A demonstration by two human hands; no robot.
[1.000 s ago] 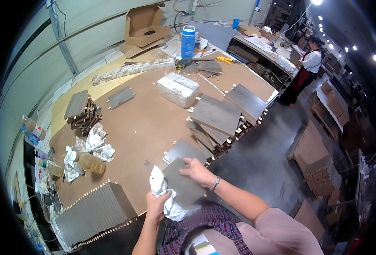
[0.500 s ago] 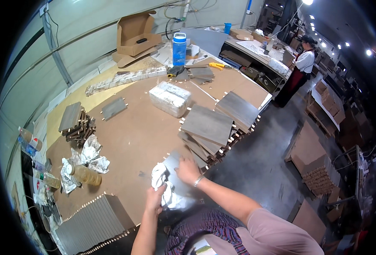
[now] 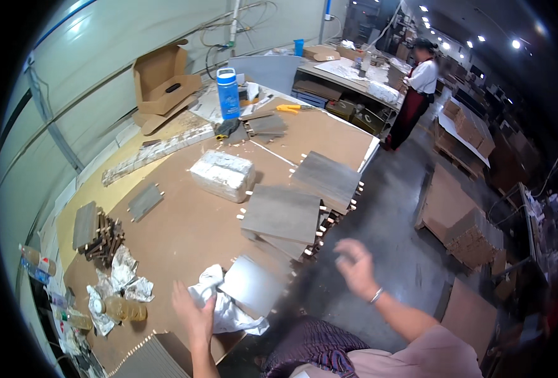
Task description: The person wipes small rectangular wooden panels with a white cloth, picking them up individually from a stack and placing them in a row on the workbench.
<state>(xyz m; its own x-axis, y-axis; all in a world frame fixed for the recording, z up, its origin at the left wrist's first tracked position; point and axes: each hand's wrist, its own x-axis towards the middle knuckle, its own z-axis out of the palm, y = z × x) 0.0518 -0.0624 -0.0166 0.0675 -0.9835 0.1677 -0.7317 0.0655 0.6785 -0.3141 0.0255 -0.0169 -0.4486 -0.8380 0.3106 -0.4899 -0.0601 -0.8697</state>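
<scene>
A grey rectangular board (image 3: pixel 254 285) with pale wooden pegs lies near the table's front edge, shiny on its face. Against its left side rests a crumpled white cloth (image 3: pixel 232 315), partly beneath it as far as I can tell. My left hand (image 3: pixel 195 314) hovers at the cloth's left edge, fingers stretched and holding nothing. Off the table's right edge, above the floor, my right hand (image 3: pixel 356 269) is raised with nothing in it, its fingers loosely bent and apart, a little blurred. Just beyond the board stands an uneven stack of similar pegged boards (image 3: pixel 280 214).
A white-wrapped block (image 3: pixel 222 175) sits mid-table. At the left are small stacked boards (image 3: pixel 85 225), crumpled paper (image 3: pixel 122 268) and a bottle of yellowish liquid (image 3: pixel 126 309). Upright boards (image 3: pixel 156 359) line the front. A blue bottle (image 3: pixel 228 94) stands behind; a person (image 3: pixel 416 94) stands farther off.
Both hands have let go: the left has come off the cloth, the right has lifted off the board and swung right past the table edge. The view has shifted.
</scene>
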